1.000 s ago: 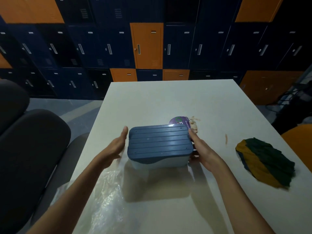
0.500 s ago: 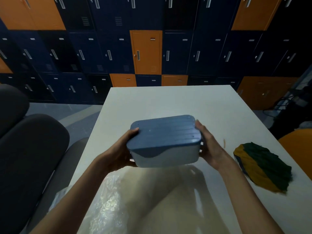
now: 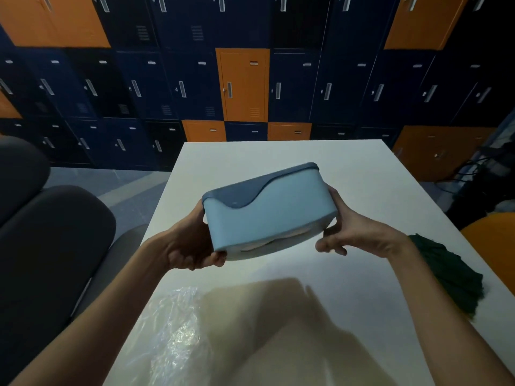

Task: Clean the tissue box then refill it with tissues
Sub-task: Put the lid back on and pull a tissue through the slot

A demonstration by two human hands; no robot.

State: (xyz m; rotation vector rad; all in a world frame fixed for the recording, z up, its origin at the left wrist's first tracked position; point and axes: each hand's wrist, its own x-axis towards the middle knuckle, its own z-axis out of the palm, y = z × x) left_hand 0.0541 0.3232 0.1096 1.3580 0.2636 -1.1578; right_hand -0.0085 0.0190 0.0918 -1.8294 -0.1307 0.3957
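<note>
Lifted off the table [image 3: 278, 154] within the last second, the tissue box [image 3: 267, 218] had gone from resting flat, ribbed top up, to hanging in the air at the centre of the frame. It had also been tipped back, so its pale blue front wall faced the camera and the dark blue lid [image 3: 237, 195] showed only as a strip along the upper edge.

The left hand [image 3: 189, 246] gripped the box's left end with fingers wrapped underneath. The right hand [image 3: 359, 235] held the right end, thumb up the side and fingers curled below. A pale sliver showed along the lower edge; whether it was tissue or the base could not be told.

A dark green cloth [image 3: 451, 274] lay untouched at the right of the frame, and crinkled plastic wrap [image 3: 172, 338] lay at the lower left. Judging by this, the box was being looked over or turned for opening, and wiping had not begun.
</note>
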